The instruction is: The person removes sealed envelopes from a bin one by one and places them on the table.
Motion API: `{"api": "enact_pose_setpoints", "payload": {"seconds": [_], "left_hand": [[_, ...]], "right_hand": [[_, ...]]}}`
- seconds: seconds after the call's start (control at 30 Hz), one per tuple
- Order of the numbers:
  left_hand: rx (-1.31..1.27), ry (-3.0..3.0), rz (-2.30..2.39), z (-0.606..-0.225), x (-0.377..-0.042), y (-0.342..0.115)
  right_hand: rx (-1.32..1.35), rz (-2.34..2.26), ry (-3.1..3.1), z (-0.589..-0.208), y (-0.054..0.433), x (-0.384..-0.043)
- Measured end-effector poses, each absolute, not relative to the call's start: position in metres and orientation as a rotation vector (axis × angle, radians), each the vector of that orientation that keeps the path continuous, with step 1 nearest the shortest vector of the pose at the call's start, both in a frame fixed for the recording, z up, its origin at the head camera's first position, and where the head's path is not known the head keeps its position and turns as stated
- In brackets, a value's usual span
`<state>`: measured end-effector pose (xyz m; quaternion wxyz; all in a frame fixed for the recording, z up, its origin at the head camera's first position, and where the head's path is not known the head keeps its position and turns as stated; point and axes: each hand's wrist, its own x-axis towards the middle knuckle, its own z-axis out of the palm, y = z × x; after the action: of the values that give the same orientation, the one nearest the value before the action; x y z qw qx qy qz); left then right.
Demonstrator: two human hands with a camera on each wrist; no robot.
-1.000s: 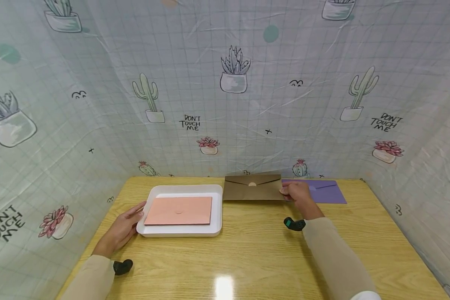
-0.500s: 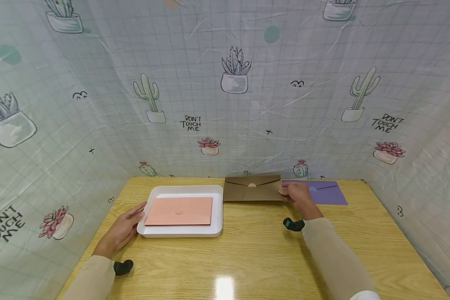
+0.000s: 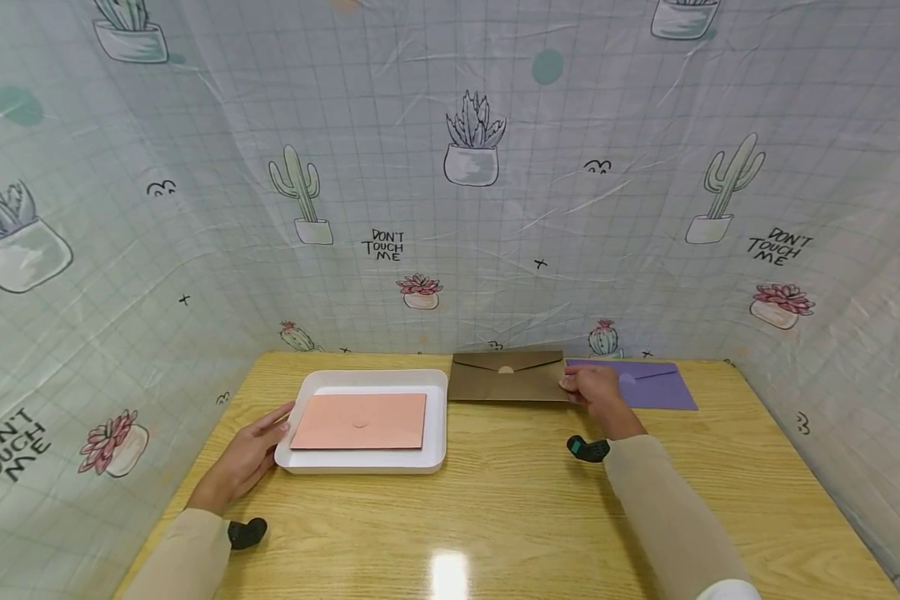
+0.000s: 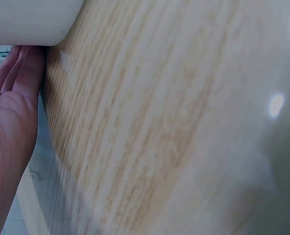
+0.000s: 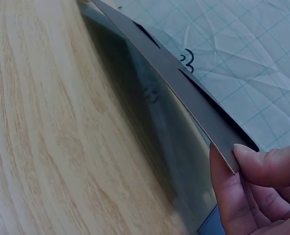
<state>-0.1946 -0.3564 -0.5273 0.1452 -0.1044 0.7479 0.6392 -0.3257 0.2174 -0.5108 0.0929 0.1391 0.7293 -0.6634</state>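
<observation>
My right hand [image 3: 594, 390] pinches the right edge of a brown envelope [image 3: 506, 385] between thumb and fingers. In the right wrist view the brown envelope [image 5: 177, 81] is raised off the wood along its near edge, over its own reflection. Beyond that hand lies a purple envelope [image 3: 656, 387], partly covered by it. A white tray [image 3: 436, 421] stands to the left, with a pink envelope [image 3: 360, 421] inside it. At the tray's left side is my left hand [image 3: 247, 454]; its extended fingers [image 4: 27, 73] reach up against the tray's outer wall.
The wooden table [image 3: 450, 508] carries all of this and shows a bright light reflection near its front. A plant-printed cloth [image 3: 487, 233] rises right behind the envelopes and along both sides.
</observation>
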Motion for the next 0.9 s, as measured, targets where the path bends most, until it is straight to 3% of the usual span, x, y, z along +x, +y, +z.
{"api": "enact_pose_setpoints", "payload": {"seconds": [0.9], "left_hand": [[-0.295,2.147,1.849,-0.5270,-0.1973,-0.3571]], "right_hand": [[0.446,-1.966,2.194,-0.5111,0.2127,-0.3225]]}}
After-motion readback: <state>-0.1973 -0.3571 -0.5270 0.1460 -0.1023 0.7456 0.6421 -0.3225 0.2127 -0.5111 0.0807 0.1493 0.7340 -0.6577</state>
